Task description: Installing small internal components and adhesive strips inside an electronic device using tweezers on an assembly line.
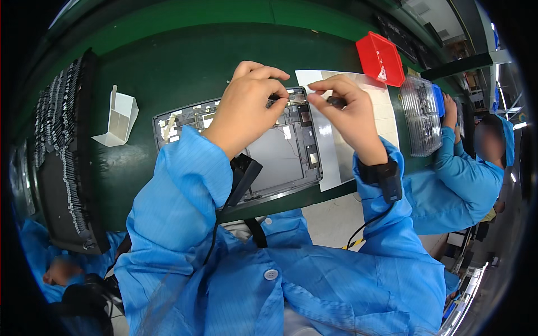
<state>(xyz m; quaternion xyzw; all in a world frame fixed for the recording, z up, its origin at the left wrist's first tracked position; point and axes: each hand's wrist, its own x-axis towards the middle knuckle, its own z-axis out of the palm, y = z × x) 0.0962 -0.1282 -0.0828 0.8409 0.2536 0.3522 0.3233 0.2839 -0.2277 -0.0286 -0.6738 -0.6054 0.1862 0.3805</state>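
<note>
Left hand (pixel 255 101) over the far half of an opened grey rectangular device shell (pixel 274 147), fingers bent, thumb and index near each other with a small black piece (pixel 273 102) showing between them; cannot tell if the pinch is closed on it; right hand (pixel 350 112) just off the shell's far right corner, thumb and index tips slightly parted, other fingers curled; dark rounded part (pixel 337 102) shows under them, grip on it cannot be told; shell lies on the dark green worktop (pixel 174 67) in front of the person, inner side up, small components round its border; pale glossy rectangular sheet (pixel 385 109) along its right side, below the right hand; red open plastic bin (pixel 379 59) at the sheet's far right corner; clear ribbed plastic trays (pixel 420 120) right of the sheet; folded white-and-silver card (pixel 120 120) well left of the shell; long black tray (pixel 59 185) with rows of small dark parts (pixel 59 106) at far left; co-worker in blue smock (pixel 468 187) on the right
</note>
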